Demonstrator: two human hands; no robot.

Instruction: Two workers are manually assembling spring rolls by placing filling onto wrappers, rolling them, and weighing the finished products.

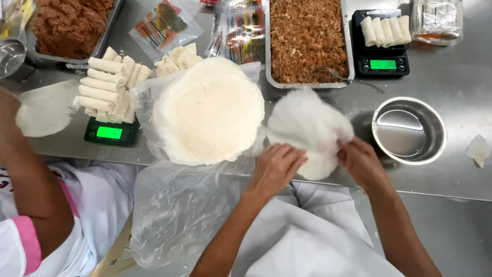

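Steel table (451, 77) bears trays, scales, wrappers; both hands pinch one wrapper (307, 128).

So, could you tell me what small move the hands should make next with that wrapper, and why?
Probably peel the wrapper apart and lay it flat on the table. The left hand and right hand pinch its near edge, and it looks rumpled and lifted, not spread. The filling tray with its spoon sits just behind, so a flat sheet would be ready to fill.
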